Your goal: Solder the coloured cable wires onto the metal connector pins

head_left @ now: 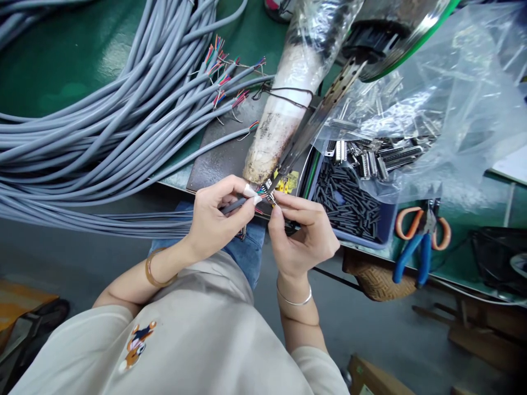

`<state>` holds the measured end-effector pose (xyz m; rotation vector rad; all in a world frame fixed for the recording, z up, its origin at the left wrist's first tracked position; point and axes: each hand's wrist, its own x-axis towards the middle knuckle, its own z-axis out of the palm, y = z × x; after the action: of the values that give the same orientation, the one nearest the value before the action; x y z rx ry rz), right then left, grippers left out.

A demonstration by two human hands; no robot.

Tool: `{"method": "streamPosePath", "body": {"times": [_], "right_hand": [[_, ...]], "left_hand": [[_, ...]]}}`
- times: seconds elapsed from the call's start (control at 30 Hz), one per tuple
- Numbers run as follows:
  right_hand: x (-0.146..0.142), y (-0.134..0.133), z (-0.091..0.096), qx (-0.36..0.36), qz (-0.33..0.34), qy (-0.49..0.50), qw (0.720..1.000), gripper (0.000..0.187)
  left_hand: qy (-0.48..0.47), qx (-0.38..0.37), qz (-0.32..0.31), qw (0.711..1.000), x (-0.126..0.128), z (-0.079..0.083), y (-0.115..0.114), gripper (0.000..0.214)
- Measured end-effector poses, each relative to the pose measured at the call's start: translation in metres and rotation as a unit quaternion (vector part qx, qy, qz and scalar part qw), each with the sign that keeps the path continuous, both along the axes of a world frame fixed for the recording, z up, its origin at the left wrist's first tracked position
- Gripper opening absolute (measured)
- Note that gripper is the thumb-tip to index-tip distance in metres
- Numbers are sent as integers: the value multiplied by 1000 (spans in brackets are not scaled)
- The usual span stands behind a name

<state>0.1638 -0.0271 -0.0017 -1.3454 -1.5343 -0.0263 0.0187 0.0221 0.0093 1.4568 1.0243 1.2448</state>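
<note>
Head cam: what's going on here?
A person is working two-handed at a green bench. The left hand pinches a grey cable near its coloured wires, while the right hand holds what looks like a small metal connector right by them. Whether they're joined is too small to tell. A bundle of grey cables with bared ends lies to the left; a blue tray of short black tubes sits to the right.
</note>
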Motion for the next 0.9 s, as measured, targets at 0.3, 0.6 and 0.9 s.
{"method": "streamPosePath", "body": {"times": [0.3,0.6,0.9], "right_hand": [[1,1,2,0,-3,-16,1000,17],[1,-1,-1,1,-2,-15,1000,17],[10,-10,-14,56,42,7,997,15]], "left_hand": [[21,-4,8,1000,1,3,1,11],[25,-27,6,999,2,2,0,12],[-113,-251,-150,950,-7,5,8,25]]}}
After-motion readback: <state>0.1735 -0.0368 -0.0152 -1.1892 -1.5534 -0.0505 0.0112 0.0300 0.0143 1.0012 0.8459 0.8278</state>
